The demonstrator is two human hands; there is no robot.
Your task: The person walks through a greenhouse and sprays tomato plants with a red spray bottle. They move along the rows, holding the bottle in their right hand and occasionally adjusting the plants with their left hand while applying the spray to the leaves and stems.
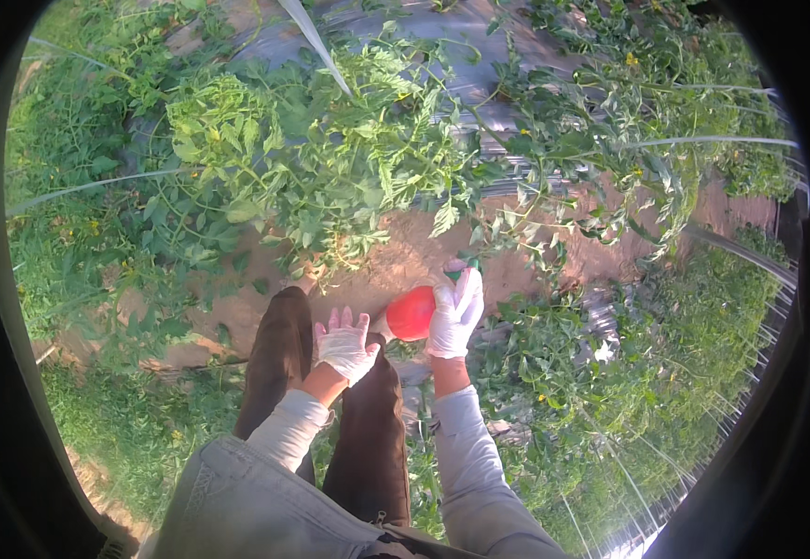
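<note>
My left hand (347,349), in a thin white glove, is spread over my knees with its fingers apart and nothing in it. My right hand (458,311), gloved the same way, is closed around a small green object (453,274) whose end shows at the fingertips; its kind cannot be told. Against the left side of that hand lies a round red object (410,313), perhaps a container; how it is supported is hidden. Leafy tomato plants (349,154) with a few yellow flowers stand just beyond both hands.
Pale strings (317,45) run down and across among the plants. Silvery plastic mulch (475,77) covers the bed ahead. A strip of bare soil (405,244) lies between the rows. More tomato plants (587,419) grow at the right and behind; my trousered legs (370,454) are below.
</note>
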